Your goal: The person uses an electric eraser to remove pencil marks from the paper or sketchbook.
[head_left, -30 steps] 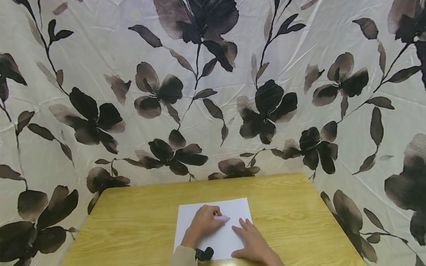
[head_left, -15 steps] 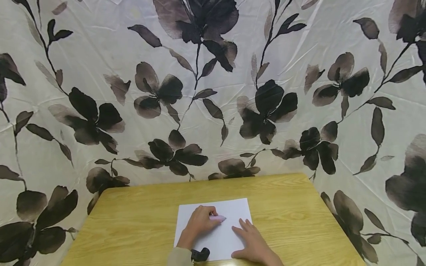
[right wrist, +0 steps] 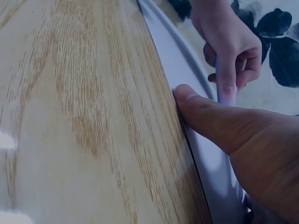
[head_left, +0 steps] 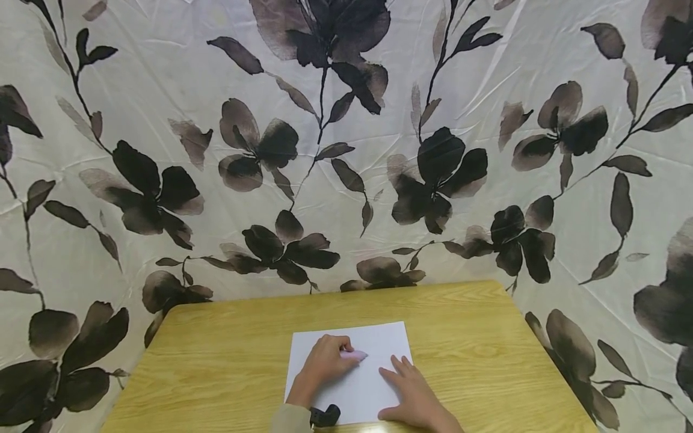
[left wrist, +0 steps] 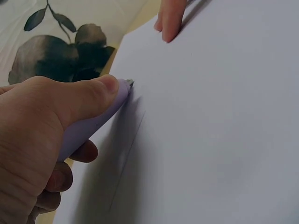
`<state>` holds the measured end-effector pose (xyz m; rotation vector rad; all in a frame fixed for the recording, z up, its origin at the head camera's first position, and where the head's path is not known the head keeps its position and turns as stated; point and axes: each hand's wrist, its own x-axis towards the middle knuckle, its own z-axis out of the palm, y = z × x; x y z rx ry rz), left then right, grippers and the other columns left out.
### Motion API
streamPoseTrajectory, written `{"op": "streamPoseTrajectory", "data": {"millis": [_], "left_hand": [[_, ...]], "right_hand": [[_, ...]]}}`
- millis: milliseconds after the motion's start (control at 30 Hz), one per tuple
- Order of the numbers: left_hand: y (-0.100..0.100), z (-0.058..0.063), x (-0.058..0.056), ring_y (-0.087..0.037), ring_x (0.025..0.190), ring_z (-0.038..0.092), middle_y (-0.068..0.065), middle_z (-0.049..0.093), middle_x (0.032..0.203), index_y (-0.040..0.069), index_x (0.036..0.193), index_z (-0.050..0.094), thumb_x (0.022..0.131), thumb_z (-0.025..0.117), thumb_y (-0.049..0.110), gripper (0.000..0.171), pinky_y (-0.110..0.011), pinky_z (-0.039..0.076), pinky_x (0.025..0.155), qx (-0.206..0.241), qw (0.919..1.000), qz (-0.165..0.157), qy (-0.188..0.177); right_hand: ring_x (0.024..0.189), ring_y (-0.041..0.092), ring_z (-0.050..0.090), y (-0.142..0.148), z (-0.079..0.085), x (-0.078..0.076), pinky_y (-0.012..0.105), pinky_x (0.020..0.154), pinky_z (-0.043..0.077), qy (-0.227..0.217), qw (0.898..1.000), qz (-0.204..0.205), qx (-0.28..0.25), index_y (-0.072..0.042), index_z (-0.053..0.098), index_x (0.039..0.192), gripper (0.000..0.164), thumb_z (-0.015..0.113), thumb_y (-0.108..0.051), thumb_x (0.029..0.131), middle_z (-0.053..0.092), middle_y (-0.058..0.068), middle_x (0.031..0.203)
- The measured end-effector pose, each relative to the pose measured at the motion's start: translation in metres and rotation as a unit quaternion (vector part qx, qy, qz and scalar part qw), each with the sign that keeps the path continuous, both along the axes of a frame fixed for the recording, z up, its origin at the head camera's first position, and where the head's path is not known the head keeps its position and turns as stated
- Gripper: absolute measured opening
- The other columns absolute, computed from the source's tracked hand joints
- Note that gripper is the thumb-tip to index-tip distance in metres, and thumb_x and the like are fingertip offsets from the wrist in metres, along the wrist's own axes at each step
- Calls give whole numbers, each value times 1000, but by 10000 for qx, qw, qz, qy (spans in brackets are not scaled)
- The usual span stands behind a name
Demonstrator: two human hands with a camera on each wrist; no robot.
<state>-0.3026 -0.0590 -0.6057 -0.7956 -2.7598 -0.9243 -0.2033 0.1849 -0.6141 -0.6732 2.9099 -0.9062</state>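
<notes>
The left hand (head_left: 323, 365) pinched a lilac cutter (head_left: 354, 355) in its fingers over white paper (head_left: 361, 394).
In the head view, its tip (head_left: 365, 356) pointed toward three o'clock; at four o'clock from it, the right hand (head_left: 413, 394) rested on the paper, fingers spread.

No text, label, brand, number or sign can be read.
</notes>
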Motion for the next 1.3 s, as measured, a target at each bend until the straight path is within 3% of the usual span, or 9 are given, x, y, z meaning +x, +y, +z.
{"op": "streamPoseTrajectory", "data": {"millis": [367, 567, 800, 1100, 1300], "left_hand": [[-5, -1, 4, -3, 56, 44, 20, 56, 66, 28, 69, 63, 75, 83, 33, 21, -23, 38, 52, 145, 9998, 110, 98], [0, 0, 5, -2, 57, 46, 18, 60, 69, 27, 72, 65, 76, 82, 36, 20, -22, 40, 54, 71, 9999, -76, 79], [-5, 0, 7, -3, 56, 45, 19, 57, 66, 28, 69, 62, 71, 85, 31, 22, -23, 39, 53, 106, 9995, 211, 196], [16, 0, 1, -3, 58, 47, 18, 59, 68, 26, 72, 65, 74, 82, 35, 19, -23, 40, 54, 11, 9999, -134, 55], [23, 2, 0, -3, 57, 47, 19, 58, 67, 27, 70, 64, 73, 83, 35, 21, -24, 39, 54, -91, 9999, 68, 79]], "right_hand": [[137, 48, 24, 1, -5, -2, 63, 104, 22, 6, 10000, -15, 67, -11, 53, 138, 88, 74, -63, 70, 35, 24, 149], [137, 49, 23, 0, 0, 0, 64, 104, 21, -214, 9998, 10, -13, -10, 53, 138, 89, 73, -63, 70, 34, 25, 149], [138, 49, 21, 0, 3, 2, 64, 104, 20, -299, 9996, -6, -13, -10, 53, 138, 88, 75, -61, 70, 33, 25, 149], [136, 49, 25, 3, -2, 2, 64, 103, 22, 44, 9999, 67, -69, -9, 54, 137, 86, 74, -61, 71, 36, 25, 148], [137, 47, 23, 3, 1, 1, 63, 104, 22, -100, 9999, 17, 5, -11, 53, 138, 86, 75, -61, 71, 35, 23, 149]]}}
